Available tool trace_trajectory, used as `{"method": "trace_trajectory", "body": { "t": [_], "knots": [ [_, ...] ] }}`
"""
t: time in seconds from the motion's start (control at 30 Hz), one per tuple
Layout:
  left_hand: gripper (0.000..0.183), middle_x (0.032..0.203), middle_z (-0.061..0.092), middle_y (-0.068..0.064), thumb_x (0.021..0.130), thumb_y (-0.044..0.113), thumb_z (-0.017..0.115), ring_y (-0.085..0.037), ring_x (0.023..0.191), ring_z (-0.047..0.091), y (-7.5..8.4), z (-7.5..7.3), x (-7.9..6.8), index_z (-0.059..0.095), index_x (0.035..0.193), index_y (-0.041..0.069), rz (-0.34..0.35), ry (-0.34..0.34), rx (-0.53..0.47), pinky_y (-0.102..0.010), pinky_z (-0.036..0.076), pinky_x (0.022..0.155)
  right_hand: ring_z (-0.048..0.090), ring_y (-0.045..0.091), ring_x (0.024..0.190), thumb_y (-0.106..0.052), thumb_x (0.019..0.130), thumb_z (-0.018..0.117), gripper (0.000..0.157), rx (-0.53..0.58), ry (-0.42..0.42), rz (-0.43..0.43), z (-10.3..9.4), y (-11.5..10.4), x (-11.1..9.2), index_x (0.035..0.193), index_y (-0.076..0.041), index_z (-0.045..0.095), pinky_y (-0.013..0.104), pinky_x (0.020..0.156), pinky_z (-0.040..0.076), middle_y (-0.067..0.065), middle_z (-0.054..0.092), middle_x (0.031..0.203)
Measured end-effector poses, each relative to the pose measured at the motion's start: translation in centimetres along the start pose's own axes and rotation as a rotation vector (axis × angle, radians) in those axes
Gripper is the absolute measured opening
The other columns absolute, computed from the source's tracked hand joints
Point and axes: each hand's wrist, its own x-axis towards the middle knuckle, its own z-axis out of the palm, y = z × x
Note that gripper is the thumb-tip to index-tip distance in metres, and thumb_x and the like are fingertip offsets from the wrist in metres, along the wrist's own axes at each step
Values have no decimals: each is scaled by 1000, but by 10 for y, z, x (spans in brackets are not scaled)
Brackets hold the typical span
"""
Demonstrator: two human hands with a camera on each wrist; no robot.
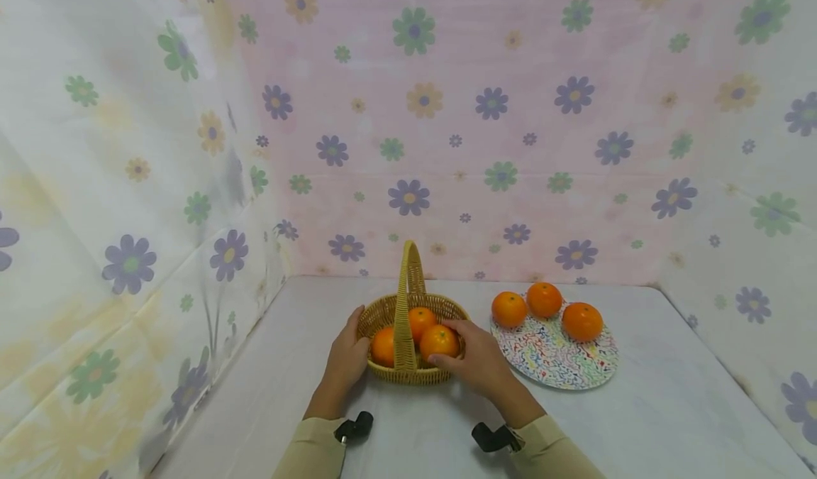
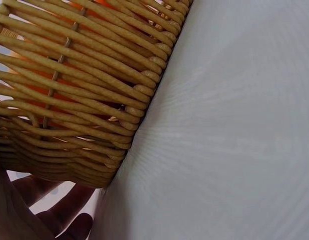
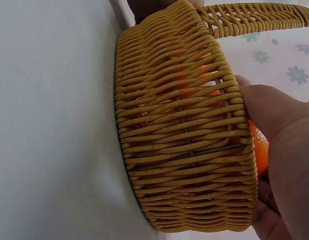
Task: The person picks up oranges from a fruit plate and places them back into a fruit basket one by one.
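A wicker basket (image 1: 408, 377) with a tall arched handle stands on the table and holds three oranges. Against its left side, my left hand (image 1: 346, 357) grips the basket; in the left wrist view its fingers (image 2: 69, 207) curve around the woven outer wall. My right hand (image 1: 480, 357) reaches over the right rim and holds an orange (image 1: 439, 342) between thumb and fingers, inside the basket. Another orange (image 1: 421, 321) lies behind that one, and a third orange (image 1: 383, 347) sits left of the handle. In the right wrist view the wicker wall (image 3: 189, 135) partly hides the fruit.
To the right lies a round plate (image 1: 549, 362) with a multicoloured speckled pattern. Three more oranges, one of them the rightmost orange (image 1: 582, 322), rest on its far half. Flower-printed cloth (image 1: 447, 131) encloses the white table (image 1: 408, 436) at the back and both sides.
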Motion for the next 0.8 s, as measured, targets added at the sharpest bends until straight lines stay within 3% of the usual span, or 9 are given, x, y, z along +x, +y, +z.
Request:
{"method": "trace_trajectory", "body": {
  "t": [0.17, 0.57, 0.8],
  "knots": [
    [73, 168, 33, -9, 93, 12, 43, -35, 156, 30, 0, 1, 0, 29, 164, 18, 3, -3, 10, -59, 24, 126, 62, 22, 124, -54, 82, 82, 74, 0, -5, -9, 0, 1, 0, 143, -19, 60, 52, 105, 54, 0, 64, 140],
    [64, 167, 36, -5, 101, 22, 37, -35, 153, 35, -5, 2, -2, 30, 164, 30, -32, 18, 18, -59, 28, 124, 62, 21, 123, -54, 85, 79, 66, -52, -11, -18, 1, 2, 2, 140, -22, 62, 49, 105, 54, -2, 63, 140],
    [63, 165, 39, -8, 102, 22, 38, -37, 152, 38, -4, 1, -3, 31, 164, 30, -37, 15, 28, -61, 30, 122, 61, 22, 126, -55, 87, 77, 65, -55, -20, -8, 2, 2, 1, 141, -24, 61, 51, 107, 53, -3, 61, 143]
  ]
}}
